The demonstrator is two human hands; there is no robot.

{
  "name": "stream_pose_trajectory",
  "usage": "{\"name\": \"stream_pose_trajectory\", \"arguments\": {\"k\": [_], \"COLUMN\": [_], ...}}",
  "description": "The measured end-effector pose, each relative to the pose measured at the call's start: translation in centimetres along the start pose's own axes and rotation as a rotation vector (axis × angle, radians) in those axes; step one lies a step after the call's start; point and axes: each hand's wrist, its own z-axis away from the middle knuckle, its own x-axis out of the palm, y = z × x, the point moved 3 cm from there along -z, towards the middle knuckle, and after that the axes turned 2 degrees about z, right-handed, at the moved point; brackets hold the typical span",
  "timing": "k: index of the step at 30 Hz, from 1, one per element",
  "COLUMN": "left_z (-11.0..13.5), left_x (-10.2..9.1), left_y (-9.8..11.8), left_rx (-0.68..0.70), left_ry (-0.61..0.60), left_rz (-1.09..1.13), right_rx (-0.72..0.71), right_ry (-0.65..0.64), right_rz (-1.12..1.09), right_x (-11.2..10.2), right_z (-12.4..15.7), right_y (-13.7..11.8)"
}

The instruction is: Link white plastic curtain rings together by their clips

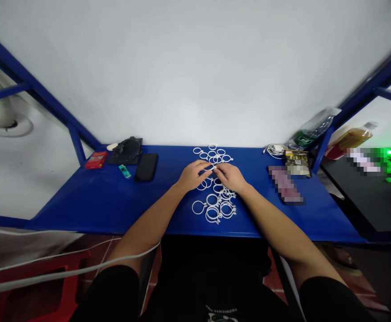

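Several white plastic rings (215, 205) lie scattered on the blue table (115, 201), with a second cluster of rings (212, 154) further back near the wall. My left hand (192, 174) and my right hand (231, 176) meet fingertip to fingertip between the two clusters. Both pinch one small white ring (213, 168) held between them, fingers curled over it.
At the back left lie a red box (95, 159), a dark bundle (126, 150), a small teal lighter (125, 171) and a black phone (146, 167). On the right are a white cable (275, 150), a packet (296, 163), a blurred flat object (286, 184) and bottles (312, 129).
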Motion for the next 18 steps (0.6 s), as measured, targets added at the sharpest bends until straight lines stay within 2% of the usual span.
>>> {"name": "stream_pose_trajectory", "arguments": {"k": [2, 7, 10, 15, 18], "left_z": [-0.02, 0.02, 0.04, -0.16, -0.24], "left_x": [0.04, 0.61, 0.73, 0.52, 0.44], "left_y": [0.09, -0.21, -0.43, -0.29, -0.53], "left_rx": [0.007, 0.066, 0.088, 0.119, 0.092], "left_ry": [0.0, -0.12, -0.152, -0.154, -0.127], "left_rz": [-0.005, -0.006, -0.018, -0.033, -0.036], "right_rx": [-0.005, -0.067, -0.093, -0.101, -0.059], "right_ry": [-0.015, -0.062, -0.061, -0.045, -0.041], "right_rz": [0.013, 0.045, 0.029, -0.008, -0.027], "right_x": [0.04, 0.02, -0.08, -0.08, -0.06], "right_z": [-0.1, -0.23, -0.15, -0.22, -0.41], "right_y": [-0.01, -0.16, -0.05, 0.19, 0.49]}}
